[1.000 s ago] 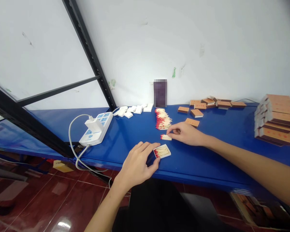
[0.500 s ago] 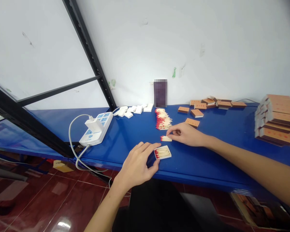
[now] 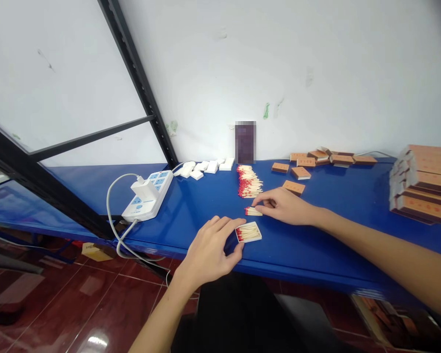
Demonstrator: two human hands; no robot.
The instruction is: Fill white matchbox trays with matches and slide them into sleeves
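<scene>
My left hand (image 3: 212,247) grips a small white matchbox tray (image 3: 259,238) near the shelf's front edge, thumb on the near side and fingers on the far side. Red-tipped matches (image 3: 248,231) lie inside it, heads to the left. Just beyond the tray, the bent fingers of my right hand (image 3: 279,205) pinch the plain ends of a small group of matches (image 3: 252,211) on the blue surface. Farther back spreads a large pile of loose matches (image 3: 249,182), heads mostly to the left.
White trays (image 3: 212,167) lie by the wall, left of a pixelated dark panel (image 3: 245,142). Orange matchbox sleeves (image 3: 294,187) are scattered behind my right hand; a stack of matchboxes (image 3: 422,181) stands far right. A power strip (image 3: 147,196) with a cable sits left, beside a black rack post (image 3: 135,78).
The view has shifted very slightly. Both hands, the tray and the matches look the same as before.
</scene>
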